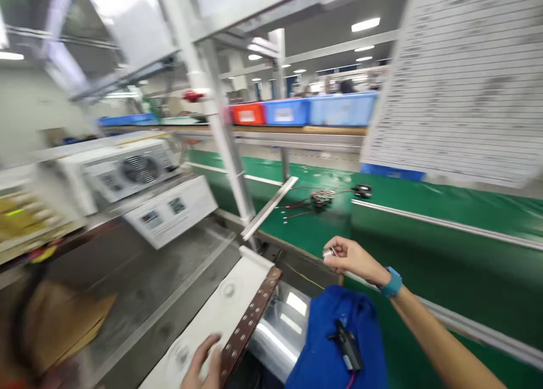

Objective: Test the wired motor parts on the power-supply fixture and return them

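My right hand (345,258), with a blue band (393,281) on its wrist, is closed on a small silvery metal cylinder (330,253) above the near edge of the green work surface. The fingers cover part of the cylinder, so its exact kind is unclear. At the bottom edge, my left hand (204,366) shows a few spread fingers over a white fixture (220,301), beside a brown strip with rows of round metal dots (250,315). I cannot tell whether it touches them. A black device (348,346) with a red wire lies on blue cloth (326,315) between the hands.
Wired parts (322,198) and a black piece (362,191) lie on the green surface (297,230). A white post (224,140) rises ahead. Left stands a machine with a fan (139,168). Red (248,114) and blue bins (286,112) line a shelf; a printed sheet (462,83) hangs right.
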Demonstrator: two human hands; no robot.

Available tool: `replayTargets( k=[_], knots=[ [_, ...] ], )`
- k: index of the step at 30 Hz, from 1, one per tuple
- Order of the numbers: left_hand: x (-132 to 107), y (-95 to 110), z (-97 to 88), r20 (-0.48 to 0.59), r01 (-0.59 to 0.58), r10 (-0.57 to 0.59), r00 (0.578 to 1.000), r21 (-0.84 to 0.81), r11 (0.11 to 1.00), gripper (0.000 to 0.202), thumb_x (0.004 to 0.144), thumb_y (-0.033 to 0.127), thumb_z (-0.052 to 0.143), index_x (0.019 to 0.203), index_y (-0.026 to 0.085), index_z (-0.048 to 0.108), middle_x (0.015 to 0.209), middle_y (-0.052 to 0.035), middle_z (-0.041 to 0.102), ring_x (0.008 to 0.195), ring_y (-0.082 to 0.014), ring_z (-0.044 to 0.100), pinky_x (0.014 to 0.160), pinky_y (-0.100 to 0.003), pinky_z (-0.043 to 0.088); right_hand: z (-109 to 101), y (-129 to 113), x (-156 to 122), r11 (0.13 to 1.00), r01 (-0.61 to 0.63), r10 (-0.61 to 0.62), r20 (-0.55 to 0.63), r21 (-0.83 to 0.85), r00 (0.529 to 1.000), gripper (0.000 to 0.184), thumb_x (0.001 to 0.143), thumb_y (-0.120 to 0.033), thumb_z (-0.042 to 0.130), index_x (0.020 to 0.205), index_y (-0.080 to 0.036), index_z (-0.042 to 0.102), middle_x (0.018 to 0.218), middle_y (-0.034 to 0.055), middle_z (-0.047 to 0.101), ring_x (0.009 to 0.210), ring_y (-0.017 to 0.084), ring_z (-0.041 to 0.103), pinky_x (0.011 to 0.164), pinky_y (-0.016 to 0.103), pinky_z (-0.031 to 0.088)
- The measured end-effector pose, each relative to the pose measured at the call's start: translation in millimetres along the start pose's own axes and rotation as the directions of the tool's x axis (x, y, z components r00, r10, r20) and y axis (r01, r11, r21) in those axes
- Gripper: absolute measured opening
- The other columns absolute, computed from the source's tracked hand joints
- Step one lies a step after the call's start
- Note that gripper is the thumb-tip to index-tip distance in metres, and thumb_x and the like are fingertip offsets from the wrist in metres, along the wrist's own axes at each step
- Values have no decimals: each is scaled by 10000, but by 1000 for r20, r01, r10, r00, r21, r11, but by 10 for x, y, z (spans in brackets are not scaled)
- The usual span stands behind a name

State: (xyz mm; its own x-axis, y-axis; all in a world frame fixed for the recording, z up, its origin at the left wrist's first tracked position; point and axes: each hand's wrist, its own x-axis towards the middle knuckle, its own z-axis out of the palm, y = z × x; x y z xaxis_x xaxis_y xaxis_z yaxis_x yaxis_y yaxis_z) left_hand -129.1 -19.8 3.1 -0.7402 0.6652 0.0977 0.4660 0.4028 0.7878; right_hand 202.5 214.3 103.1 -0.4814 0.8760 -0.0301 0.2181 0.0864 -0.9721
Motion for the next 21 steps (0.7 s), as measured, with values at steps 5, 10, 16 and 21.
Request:
replayTargets(
  k=[5, 10, 16, 21],
  knots=[
    [-288, 520, -70, 233, 46, 92, 968, -528, 848, 679, 739, 332, 737, 1376, 228, 526, 1473, -92, 516, 1394, -298, 412, 1198, -440, 256, 1802, -633, 276, 982, -79, -24, 527, 173, 849, 532, 686, -554, 789, 994, -196, 545, 675, -25, 646, 517, 124, 602, 481, 230, 489],
    [-433, 384, -162, 295, 239, 34, 955, -830, 504, 536, 792, 570, 677, 1120, 151, 613, 928, -114, 725, 944, -249, 670, 925, -392, 478, 3531, -547, 461, 985, -65, 146, 585, -157, 798, 413, 796, -571, 651, 859, -172, 566, 575, 13, 655, 430, 136, 584, 394, 211, 415],
    [-797, -476, -283, 383, 469, -350, 855, -858, 209, 619, 606, 717, 750, 843, 172, 577, 497, 57, 515, 532, -149, 601, 536, -237, 386, 4561, 87, 613, 687, 234, 254, 529, -688, 810, 473, 847, -543, 559, 587, -161, 659, 608, 138, 704, 654, 219, 710, 591, 253, 495],
    [-948, -739, -262, 420, 502, -399, 815, -856, 125, 628, 573, 730, 763, 788, 172, 573, 459, 63, 503, 490, -141, 595, 499, -222, 363, 4785, 415, 610, 497, 311, 111, 415, -810, 903, 572, 837, -669, 521, 860, -157, 775, 929, 209, 748, 944, 310, 711, 722, 331, 511]
  ],
)
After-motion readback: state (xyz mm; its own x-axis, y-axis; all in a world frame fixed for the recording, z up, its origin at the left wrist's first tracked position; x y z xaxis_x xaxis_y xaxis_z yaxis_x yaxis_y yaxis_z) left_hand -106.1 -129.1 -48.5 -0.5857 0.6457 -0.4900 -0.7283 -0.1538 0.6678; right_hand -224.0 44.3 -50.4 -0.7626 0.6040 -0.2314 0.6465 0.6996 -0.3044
